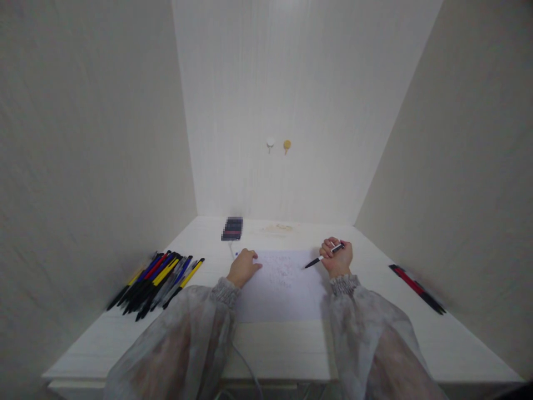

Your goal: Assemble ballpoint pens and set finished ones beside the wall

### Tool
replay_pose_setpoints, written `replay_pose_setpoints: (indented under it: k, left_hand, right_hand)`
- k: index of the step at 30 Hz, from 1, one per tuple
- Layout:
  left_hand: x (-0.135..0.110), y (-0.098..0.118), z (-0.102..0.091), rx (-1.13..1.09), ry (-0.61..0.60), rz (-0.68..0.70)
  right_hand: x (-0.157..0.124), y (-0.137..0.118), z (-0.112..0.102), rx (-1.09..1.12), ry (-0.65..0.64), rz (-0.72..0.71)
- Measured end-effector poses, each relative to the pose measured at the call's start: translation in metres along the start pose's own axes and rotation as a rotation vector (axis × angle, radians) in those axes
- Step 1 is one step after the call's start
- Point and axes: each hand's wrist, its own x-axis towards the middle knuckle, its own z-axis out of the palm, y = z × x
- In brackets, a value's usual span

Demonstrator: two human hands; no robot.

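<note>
A white sheet of paper [270, 303] lies flat on the white table, with faint scribbles around its upper middle. On the sheet's left edge rests my left hand [244, 268], fingers apart and holding nothing. My right hand [338, 258] is closed around a pen [313, 262] with a white barrel and black ends, palm turned partly up. The pen's dark tip points down and left, over the right part of the paper; whether it touches the sheet I cannot tell. Translucent sleeves with gathered cuffs cover both forearms.
A pile of pens [160, 280] in black, yellow, blue, red and grey lies at the left. By the right wall are a few red and black pens [417, 289]. A dark phone-like object [232, 228] with a cable stands behind. Two hooks [287, 145] hang on the back wall.
</note>
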Motion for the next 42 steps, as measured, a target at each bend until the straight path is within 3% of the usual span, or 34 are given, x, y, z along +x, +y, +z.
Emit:
replay_pose_setpoints:
  k: [5, 11, 16, 22, 27, 33, 42]
  left_hand:
    - [0.000, 0.001, -0.001, -0.009, -0.008, -0.017]
    - [0.000, 0.001, -0.002, -0.007, -0.011, -0.025]
    - [0.000, 0.001, -0.001, -0.008, 0.002, -0.008]
    - [0.000, 0.001, 0.000, -0.012, 0.013, 0.007]
    - [0.001, 0.000, 0.000, -0.020, 0.006, -0.001]
    - [0.000, 0.001, -0.001, -0.006, 0.002, -0.005]
    - [-0.002, 0.004, -0.004, -0.010, -0.019, -0.045]
  right_hand:
    - [0.000, 0.000, 0.005, -0.016, 0.060, -0.094]
    - [0.003, 0.008, 0.013, -0.087, 0.047, -0.067]
    - [-0.005, 0.022, 0.018, -0.439, -0.076, 0.023]
    - [-0.013, 0.043, 0.019, -0.810, -0.134, -0.124]
    - [-0.015, 0.053, 0.015, -0.866, -0.171, 0.046]
    - [-0.005, 0.052, 0.001, -1.069, -0.105, -0.122]
    - [-0.002, 0.058, -0.006, -1.332, -0.169, -0.118]
